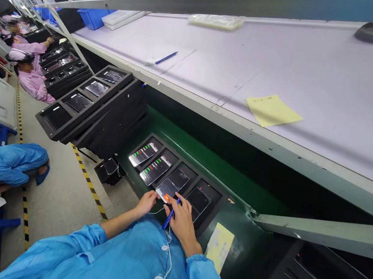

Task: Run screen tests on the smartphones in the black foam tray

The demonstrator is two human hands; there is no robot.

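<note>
A black foam tray (217, 201) holds several phones in a row of slots. My left hand (147, 202) is closed in a pinch at the lower left corner of the third phone (176, 182); what lies between its fingertips is too small to tell. My right hand (182, 218) grips a blue pen (169, 218), while its fingers reach over the lower part of that phone's screen, beside an orange patch. Green and red lines light up the first phone (144, 153) and the second phone (155, 170). Dark-screened, the fourth phone (198, 201) lies at the right. A white cable (169, 256) hangs down my front.
Stacked black trays with phones (79, 102) stand to the left. Yellow paper (220, 246) lies right of my hands on the green bench (241, 259). Above is a white shelf (221, 64) with a yellow note (272, 111) and a pen (166, 57). A person in blue (13, 159) crouches at far left.
</note>
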